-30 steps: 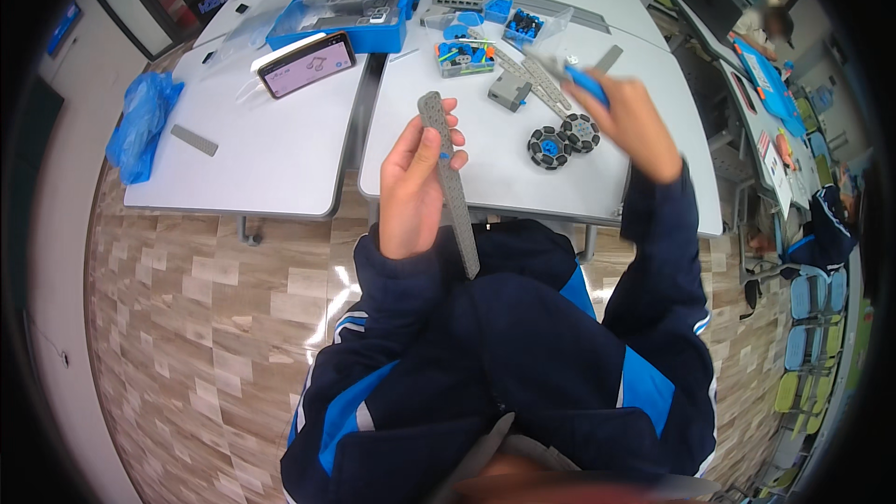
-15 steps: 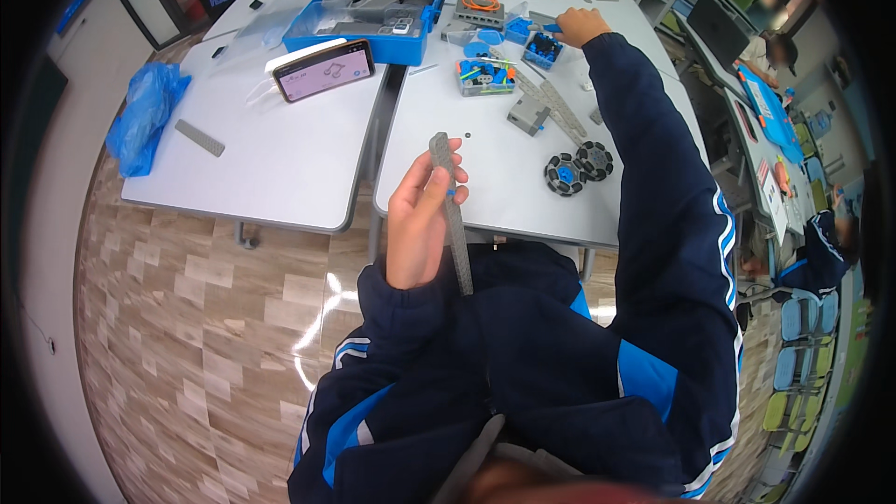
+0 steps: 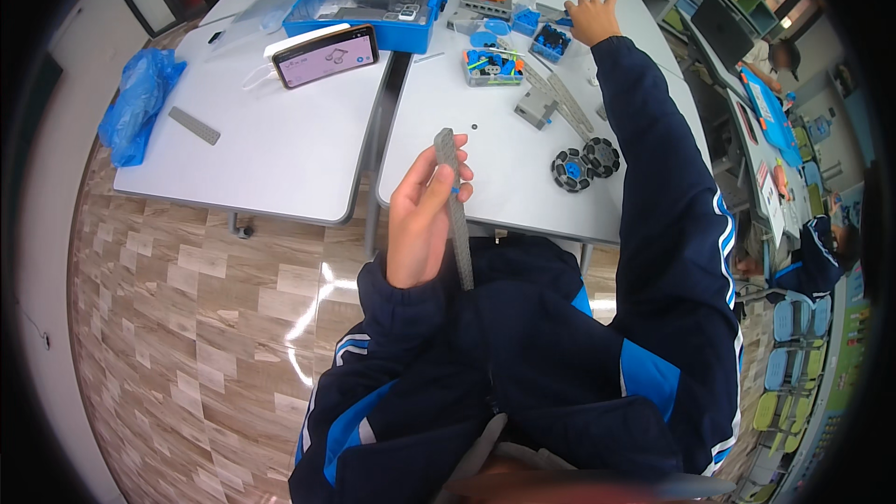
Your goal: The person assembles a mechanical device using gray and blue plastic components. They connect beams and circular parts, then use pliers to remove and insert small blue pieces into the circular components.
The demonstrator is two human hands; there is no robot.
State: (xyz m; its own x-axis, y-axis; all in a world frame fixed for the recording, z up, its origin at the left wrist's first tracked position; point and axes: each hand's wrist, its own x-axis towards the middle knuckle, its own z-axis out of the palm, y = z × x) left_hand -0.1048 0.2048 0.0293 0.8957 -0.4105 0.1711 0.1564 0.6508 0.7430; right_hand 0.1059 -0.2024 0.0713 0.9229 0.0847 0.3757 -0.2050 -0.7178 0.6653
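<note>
Left grip (image 3: 425,210) is clasping gray beam (image 3: 460,247), blue pin (image 3: 455,190) apparently in, right grip (image 3: 593,21) sitting far right, hold unclear, wheels (image 3: 571,171) lying separate.

Bright, even light covers the table (image 3: 429,112) beyond the grip of the left hand (image 3: 425,210). Below and left of it, glare streaks the floor (image 3: 313,313); above-left, the phone (image 3: 329,58) glows. Far from the grip, straight edges bow toward a black rim; well below, a reddish patch (image 3: 597,491) blurs.
</note>
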